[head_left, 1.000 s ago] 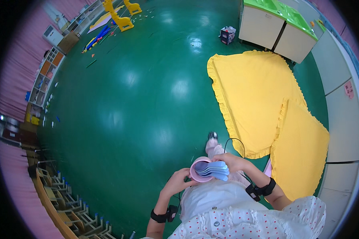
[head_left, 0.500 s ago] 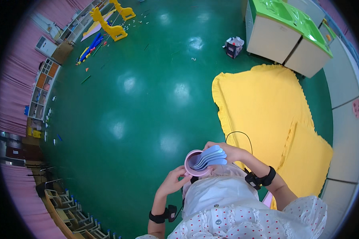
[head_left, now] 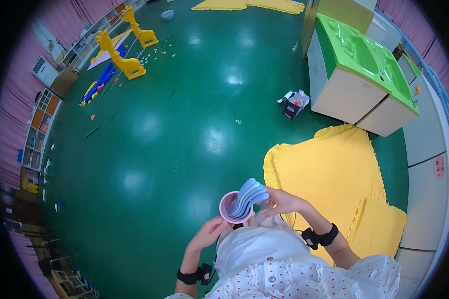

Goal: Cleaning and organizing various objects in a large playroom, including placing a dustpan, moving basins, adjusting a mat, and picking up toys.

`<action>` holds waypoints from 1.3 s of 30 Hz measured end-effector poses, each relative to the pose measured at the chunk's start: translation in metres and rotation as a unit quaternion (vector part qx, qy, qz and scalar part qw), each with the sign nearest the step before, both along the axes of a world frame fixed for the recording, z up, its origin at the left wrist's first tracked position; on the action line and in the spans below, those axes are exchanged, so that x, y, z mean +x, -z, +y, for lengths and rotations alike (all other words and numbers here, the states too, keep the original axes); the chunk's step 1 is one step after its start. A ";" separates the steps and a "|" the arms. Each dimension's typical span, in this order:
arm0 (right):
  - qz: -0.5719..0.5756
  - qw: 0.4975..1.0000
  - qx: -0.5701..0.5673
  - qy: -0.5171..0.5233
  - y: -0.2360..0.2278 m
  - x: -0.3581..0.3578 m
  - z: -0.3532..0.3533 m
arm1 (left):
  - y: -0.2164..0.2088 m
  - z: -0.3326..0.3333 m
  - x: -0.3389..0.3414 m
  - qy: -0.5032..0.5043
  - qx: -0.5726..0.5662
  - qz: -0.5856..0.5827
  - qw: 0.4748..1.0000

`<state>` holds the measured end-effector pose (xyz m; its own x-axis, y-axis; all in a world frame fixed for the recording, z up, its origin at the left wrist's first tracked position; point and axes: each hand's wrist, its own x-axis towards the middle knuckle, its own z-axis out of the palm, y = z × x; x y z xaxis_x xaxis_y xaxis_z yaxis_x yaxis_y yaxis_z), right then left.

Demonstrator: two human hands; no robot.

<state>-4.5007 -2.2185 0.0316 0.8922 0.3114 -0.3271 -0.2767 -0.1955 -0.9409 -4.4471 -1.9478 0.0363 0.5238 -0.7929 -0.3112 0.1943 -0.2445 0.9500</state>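
My left hand (head_left: 208, 232) has its fingers closed on the near left side of a pink cup (head_left: 223, 213) in front of my waist. Several light blue spoons (head_left: 246, 198), nested together, stand tilted in the cup with their handles leaning out to the far right. Just right of the handles is my right hand (head_left: 283, 201), its thumb and fingers apart. It is close to the handle ends; whether a fingertip touches them I cannot tell. Below its thumb shows a pale rounded shape (head_left: 264, 218) that I cannot make out.
Yellow ruffled mats (head_left: 319, 169) lie on the green floor to my right. Beyond them stand a green-topped sink unit (head_left: 356, 65) and a dark bag (head_left: 293, 107). Yellow giraffe-shaped stands (head_left: 129, 67), blue tubes (head_left: 103, 77) and scattered bits lie far left.
My right hand has come away from behind the cup to the right of the spoons, its fingers spreading. The cup stays in my left hand. My view has tilted up, showing more of the far floor.
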 end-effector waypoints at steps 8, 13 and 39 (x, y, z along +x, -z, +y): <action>0.108 0.956 -0.054 0.269 0.045 0.079 -0.135 | 0.008 -0.071 0.210 -0.134 -0.001 0.061 0.989; 0.266 0.895 -0.127 0.333 0.050 0.160 -0.224 | 0.015 -0.097 0.334 -0.254 -0.028 0.049 0.965; -0.067 0.951 -0.138 0.267 -0.010 0.753 -0.334 | -0.015 -0.146 0.807 -0.479 -0.094 0.033 0.872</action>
